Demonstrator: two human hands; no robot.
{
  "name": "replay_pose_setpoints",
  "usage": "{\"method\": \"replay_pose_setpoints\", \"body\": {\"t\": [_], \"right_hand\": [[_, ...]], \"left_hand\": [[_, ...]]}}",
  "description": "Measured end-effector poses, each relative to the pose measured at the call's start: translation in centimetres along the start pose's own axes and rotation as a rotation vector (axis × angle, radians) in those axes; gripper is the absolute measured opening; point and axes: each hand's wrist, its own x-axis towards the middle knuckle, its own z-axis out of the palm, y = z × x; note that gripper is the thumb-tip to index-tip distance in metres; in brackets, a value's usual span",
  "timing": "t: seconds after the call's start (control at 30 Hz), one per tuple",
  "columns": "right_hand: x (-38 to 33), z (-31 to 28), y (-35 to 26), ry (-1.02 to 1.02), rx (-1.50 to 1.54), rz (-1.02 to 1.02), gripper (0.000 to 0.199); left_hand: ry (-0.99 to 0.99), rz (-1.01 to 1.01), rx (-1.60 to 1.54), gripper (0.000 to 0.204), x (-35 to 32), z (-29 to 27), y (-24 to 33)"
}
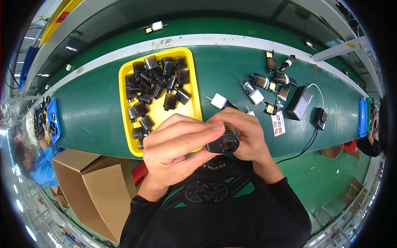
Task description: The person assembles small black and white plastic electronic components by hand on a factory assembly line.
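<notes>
My left hand [175, 142] pinches a dark, glossy plastic housing [227, 142] between thumb and fingers, just in front of my chest. Its rounded end with a recessed opening is turned up toward me. My right hand [247, 131] closes round the same housing from the other side, with its fingertips partly hidden behind it. Left of my hands lies a yellow tray [191, 108] with many smoky translucent housings [159, 88] piled loosely in it. Beyond my right hand, a white block-shaped part with a thin wire [218, 101] rests on the green table [225, 66].
Several assembled dark units [259, 80] lie scattered to the right, near a printed card [278, 123]. A black power bank [299, 102] sits there, with a cable to a small black device [320, 118]. Cardboard box [108, 194] at lower left; co-worker [41, 165] beyond it.
</notes>
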Motion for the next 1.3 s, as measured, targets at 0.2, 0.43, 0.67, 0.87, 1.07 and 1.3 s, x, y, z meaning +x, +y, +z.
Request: {"method": "replay_pose_setpoints", "body": {"t": [0.2, 0.43, 0.67, 0.87, 1.07, 1.3], "right_hand": [[0.0, -0.2, 0.0, 0.020, -0.043, -0.006, 0.033], [-0.2, -0.1, -0.2, 0.033, 0.040, 0.020, 0.025], [-0.2, -0.2, -0.3, 0.027, 0.061, 0.051, 0.024], [0.1, -0.4, -0.5, 0.022, -0.036, -0.001, 0.027], [0.2, -0.2, -0.4, 0.056, -0.045, -0.039, 0.029], [0.1, -0.2, -0.9, 0.087, -0.140, -0.068, 0.027]], "left_hand": [[-0.010, -0.012, -0.018, 0.039, 0.1, 0.1, -0.1], [-0.023, 0.035, -0.040, 0.037, 0.0, 0.2, -0.3], [-0.014, 0.020, -0.028, 0.038, 0.2, 0.2, 0.1], [-0.017, -0.004, 0.009, 0.040, 0.1, 0.2, 0.5], [-0.027, -0.020, 0.024, 0.041, 0.2, 0.1, 0.7], [-0.049, 0.001, -0.035, 0.038, 0.2, 0.0, 0.3]]}}
